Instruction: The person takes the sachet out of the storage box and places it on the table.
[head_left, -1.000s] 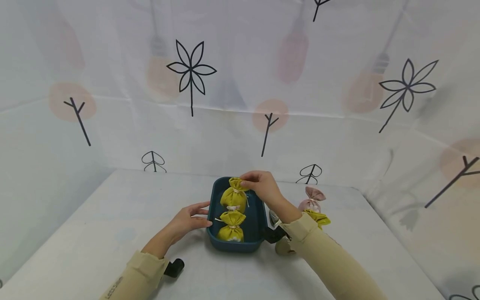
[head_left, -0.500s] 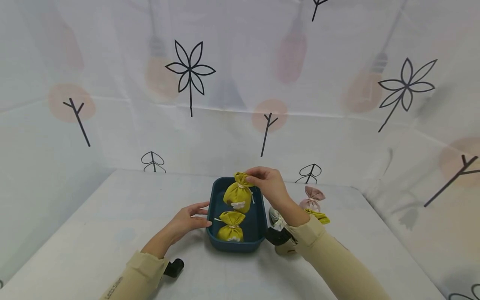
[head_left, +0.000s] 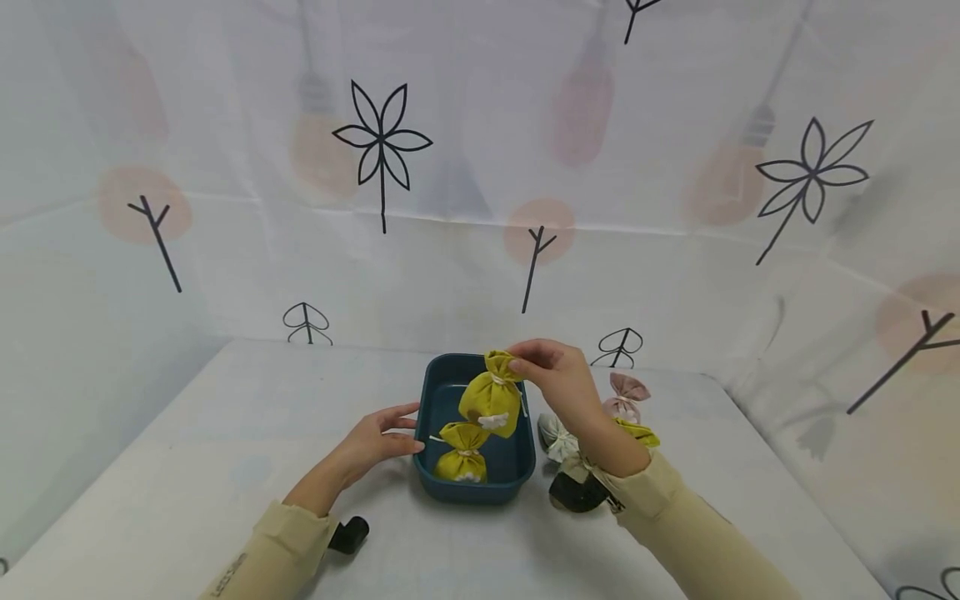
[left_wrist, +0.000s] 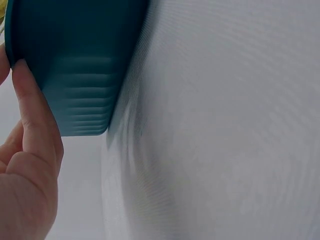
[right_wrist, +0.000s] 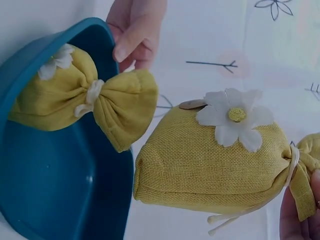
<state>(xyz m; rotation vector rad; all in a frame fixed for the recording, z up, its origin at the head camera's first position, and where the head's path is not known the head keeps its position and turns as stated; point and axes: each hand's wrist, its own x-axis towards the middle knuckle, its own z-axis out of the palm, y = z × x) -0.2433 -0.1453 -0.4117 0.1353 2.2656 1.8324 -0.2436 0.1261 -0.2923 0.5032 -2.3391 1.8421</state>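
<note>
In the head view my right hand [head_left: 558, 375] pinches the gathered neck of a yellow drawstring sachet [head_left: 491, 404], which hangs over a teal box [head_left: 474, 493]. The right wrist view shows a white cloth flower on this sachet [right_wrist: 210, 160] and a pale cord round its neck. A second yellow sachet [head_left: 461, 454] lies inside the box, towards its near left part, with its own white flower. At the box's left side my left hand [head_left: 367, 446] touches the rim with fairly straight fingers; the left wrist view has a fingertip [left_wrist: 22, 70] on the outer wall.
Right of the box are a pale grey-green sachet [head_left: 558, 437], a pink sachet [head_left: 626, 398] and a yellow one [head_left: 637, 432], partly behind my right forearm. Another beige-brown bundle [head_left: 576, 468] is half hidden by the wrist camera. A patterned cloth [head_left: 450, 283] hangs behind the table.
My right hand has lifted the pinched sachet out from the box's far part and shifted it to the right. My left hand has stayed at the rim.
</note>
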